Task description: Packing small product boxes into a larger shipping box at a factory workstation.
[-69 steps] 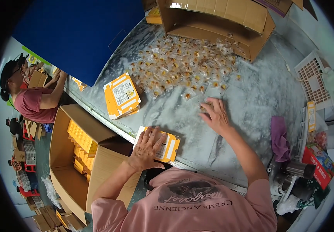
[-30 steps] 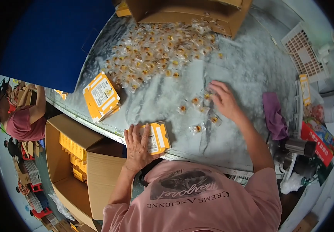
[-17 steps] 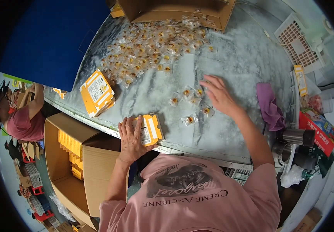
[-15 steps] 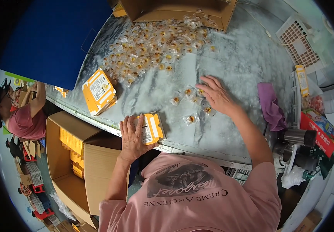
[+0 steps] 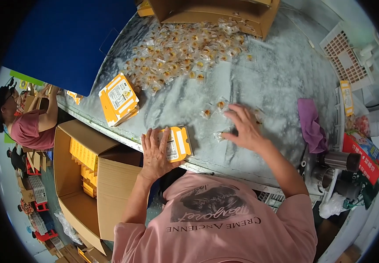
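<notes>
My left hand [image 5: 153, 149] holds a small yellow-and-white carton [image 5: 181, 144] by its left side at the table's near edge. The fingers lie over its top; the thumb is hidden. To the right of it, my right hand [image 5: 245, 128] hovers low or rests over a few clear-wrapped packets, its fingers apart. One small packet [image 5: 205, 113] with an orange-brown piece lies left of the fingertips, and another packet [image 5: 221, 104] just beyond them. A third packet [image 5: 219, 136] sits by the thumb. Other packets are partly covered by this hand.
A large heap of wrapped packets [image 5: 185, 48] spreads across the far table, before an open cardboard box [image 5: 211, 13]. Flat yellow cartons [image 5: 118, 100] are stacked at left. Below them stands a big box [image 5: 112, 193] with yellow cartons inside. A purple cloth [image 5: 311, 125] lies right. A co-worker [image 5: 33, 127] is far left.
My right hand has come nearer, down over the loose packets, with its fingers lower among them. The left hand stays on the carton. The whole view has shifted slightly.
</notes>
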A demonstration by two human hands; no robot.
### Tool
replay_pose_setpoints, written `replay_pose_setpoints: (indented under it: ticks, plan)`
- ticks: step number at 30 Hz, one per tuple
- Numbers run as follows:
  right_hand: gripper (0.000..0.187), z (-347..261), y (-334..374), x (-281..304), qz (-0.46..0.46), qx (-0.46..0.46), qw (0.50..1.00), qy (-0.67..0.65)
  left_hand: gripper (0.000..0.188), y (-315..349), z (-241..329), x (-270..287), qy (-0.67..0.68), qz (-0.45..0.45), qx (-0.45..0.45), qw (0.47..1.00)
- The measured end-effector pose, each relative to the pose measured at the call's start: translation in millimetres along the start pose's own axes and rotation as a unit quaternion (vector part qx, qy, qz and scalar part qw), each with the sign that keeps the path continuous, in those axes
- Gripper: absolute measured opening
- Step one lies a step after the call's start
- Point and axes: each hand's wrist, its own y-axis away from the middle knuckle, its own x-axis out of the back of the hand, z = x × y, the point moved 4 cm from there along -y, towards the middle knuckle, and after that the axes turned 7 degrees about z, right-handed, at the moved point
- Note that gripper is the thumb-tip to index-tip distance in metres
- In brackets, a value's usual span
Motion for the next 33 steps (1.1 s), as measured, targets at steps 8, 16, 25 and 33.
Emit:
replay_pose_setpoints:
  ticks: [8,16,25,33]
  plan:
    - [0.031,3.3,-22.5,-11.8,-0.014,0.033,0.999,-0.002,0.117,6.0,-4.4,-1.6,0.004,0.009,0.006,1.000]
    - [0.044,38.0,-131.0,-69.6,-0.036,0.061,0.996,0.047,0.115,-1.3,0.1,0.1,0.018,-0.006,0.007,1.000]
    - [0.079,-8.5,-29.4,-36.4,-0.164,0.134,0.974,0.080,0.115,-22.9,-10.2,-5.2,0.054,-0.020,-0.014,0.998]
    - [0.113,1.6,18.9,13.5,-0.062,-0.009,0.982,0.176,0.115,-81.8,-1.3,-21.2,0.051,-0.024,-0.151,0.987]
